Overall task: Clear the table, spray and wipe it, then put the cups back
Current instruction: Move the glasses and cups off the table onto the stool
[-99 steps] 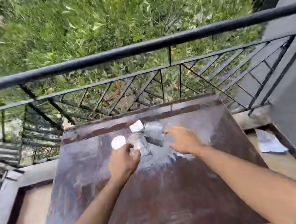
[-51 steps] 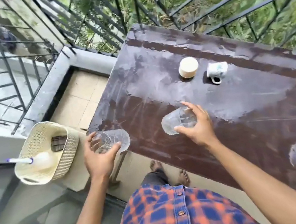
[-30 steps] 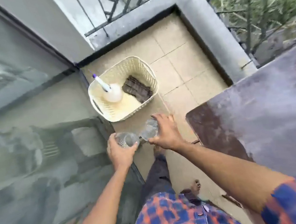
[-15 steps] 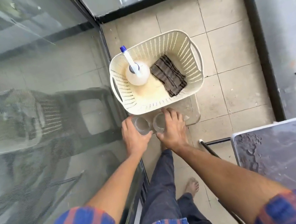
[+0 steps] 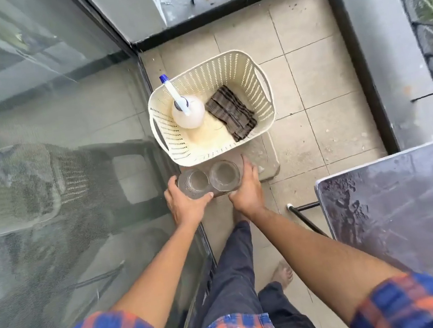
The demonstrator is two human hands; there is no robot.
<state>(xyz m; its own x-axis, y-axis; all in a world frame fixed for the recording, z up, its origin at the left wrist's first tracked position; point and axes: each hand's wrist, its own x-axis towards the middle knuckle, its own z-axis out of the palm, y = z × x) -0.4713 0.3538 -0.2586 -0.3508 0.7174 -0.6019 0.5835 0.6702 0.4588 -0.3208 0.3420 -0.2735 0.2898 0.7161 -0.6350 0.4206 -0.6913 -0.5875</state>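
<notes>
At the far left, a glass door (image 5: pixel 49 160) runs along the balcony floor. Just beside its frame, the left hand (image 5: pixel 185 205) grips the left glass (image 5: pixel 193 183), thumb on the near wall and fingers curled round the far side. The right glass (image 5: pixel 224 175) stands upright beside it, the two touching or nearly so, and the right hand (image 5: pixel 247 190) is wrapped round its right wall in the same way. Both glasses are low down at the near wall of a cream basket (image 5: pixel 202 153), over the edge of a low stool (image 5: pixel 265 156). Whether their bases already rest on it I cannot tell. Inside the basket stand a spray bottle (image 5: pixel 188 112) on the left and a folded dark cloth (image 5: pixel 230 112) on the right. The table (image 5: pixel 412 204) is well apart at the far right, only its corner in view. The glasses look light, stiff and breakable, with smooth walls that could slip in a loose grip. They are best held round the middle of the wall, not by the rim, set down gently on the hard surface and kept from knocking together.
</notes>
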